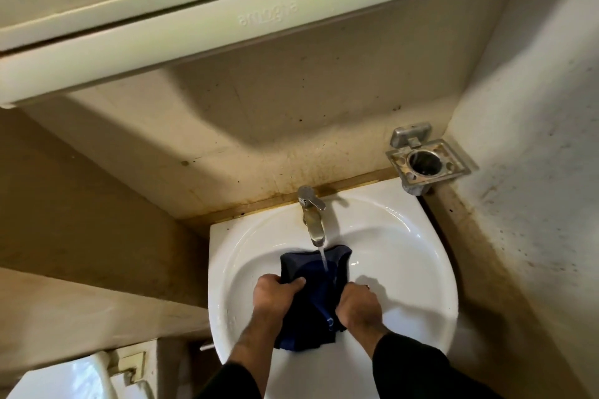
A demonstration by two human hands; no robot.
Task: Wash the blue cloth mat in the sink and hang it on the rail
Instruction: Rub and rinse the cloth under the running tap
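Observation:
The dark blue cloth mat (pixel 316 272) is bunched up in the white sink (pixel 405 249), and a thin stream of water from the metal tap (pixel 311 215) falls onto its middle. My left hand (pixel 275 293) grips the mat's left edge with curled fingers. My right hand (pixel 356 303) grips the mat's right edge. The mat's near end hangs down between my forearms over the sink's front. No rail shows in this view.
A cream mirror cabinet (pixel 194 10) juts out above the sink. A metal tumbler holder (pixel 426 163) is fixed to the wall at the back right. A white toilet cistern (pixel 64 379) sits at the lower left. Stained walls close in on both sides.

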